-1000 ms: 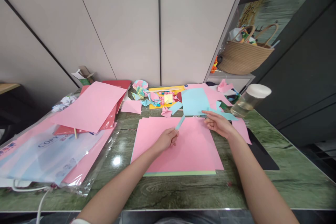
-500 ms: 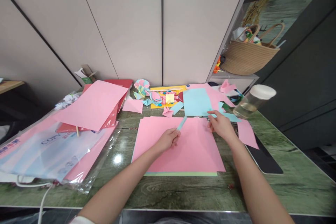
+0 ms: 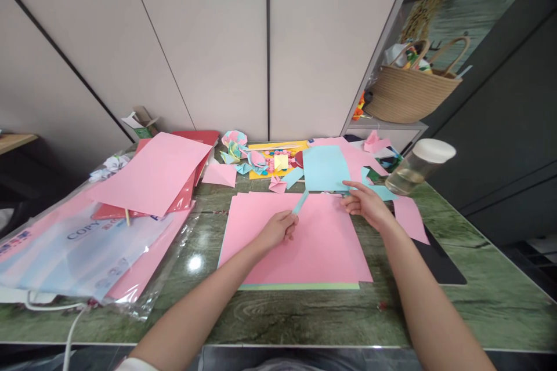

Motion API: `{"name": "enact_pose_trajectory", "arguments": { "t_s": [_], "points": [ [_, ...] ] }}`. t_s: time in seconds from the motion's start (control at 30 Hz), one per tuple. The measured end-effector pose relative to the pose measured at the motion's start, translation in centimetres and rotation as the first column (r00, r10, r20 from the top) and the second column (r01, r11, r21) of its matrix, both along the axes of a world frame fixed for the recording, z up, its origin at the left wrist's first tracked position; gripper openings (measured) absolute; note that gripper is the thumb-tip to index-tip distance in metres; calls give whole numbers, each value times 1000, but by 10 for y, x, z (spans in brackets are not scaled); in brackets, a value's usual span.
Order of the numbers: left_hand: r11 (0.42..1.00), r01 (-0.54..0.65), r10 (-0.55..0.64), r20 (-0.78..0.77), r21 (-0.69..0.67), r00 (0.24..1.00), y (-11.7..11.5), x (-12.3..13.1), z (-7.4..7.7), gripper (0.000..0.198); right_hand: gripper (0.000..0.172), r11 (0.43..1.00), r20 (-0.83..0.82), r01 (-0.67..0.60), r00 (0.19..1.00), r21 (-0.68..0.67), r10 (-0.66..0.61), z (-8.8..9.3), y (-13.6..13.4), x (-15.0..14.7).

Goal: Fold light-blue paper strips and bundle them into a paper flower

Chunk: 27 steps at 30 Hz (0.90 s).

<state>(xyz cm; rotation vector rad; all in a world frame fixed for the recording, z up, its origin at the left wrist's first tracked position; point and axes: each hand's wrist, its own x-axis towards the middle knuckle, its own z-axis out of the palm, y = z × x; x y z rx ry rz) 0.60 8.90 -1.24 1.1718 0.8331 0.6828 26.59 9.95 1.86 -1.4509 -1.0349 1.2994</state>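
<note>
The left hand (image 3: 275, 231) pinches a blue strip (image 3: 300, 202) mid-handling as the right hand (image 3: 366, 204), loosely spread, seemingly must close to grip.

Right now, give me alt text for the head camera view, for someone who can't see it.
A person's left hand holds a narrow blue strip over a stack of paper, pink on top, on a green table. The right hand is near a blue sheet. Crumpled-looking paper shapes lie behind the stack, and a white-lidded bottle stands to the right.
</note>
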Motion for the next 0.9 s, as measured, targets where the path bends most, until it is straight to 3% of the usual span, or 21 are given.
{"name": "enact_pose_trajectory", "arguments": {
  "t_s": [0.2, 0.43, 0.6, 0.9],
  "points": [
    [998, -59, 58, 21, 9, 998, -1, 0, 5, 25, 52, 989, 17, -123, 992, -85, 124, 7, -5, 6],
    [981, -185, 191, 195, -53, 962, -7, 5, 11, 27, 54, 951, 86, -287, 951, -119, 298, 6, -12, -33],
    [982, -168, 185, 278, -84, 943, -13, 13, 8, 29, 56, 951, 104, -279, 950, -130, 293, 2, -13, -44],
    [985, -168, 156, 226, 34, 962, -16, 22, 2, 32, 56, 958, 142, -248, 953, -143, 267, 4, -13, -50]
  ]
}}
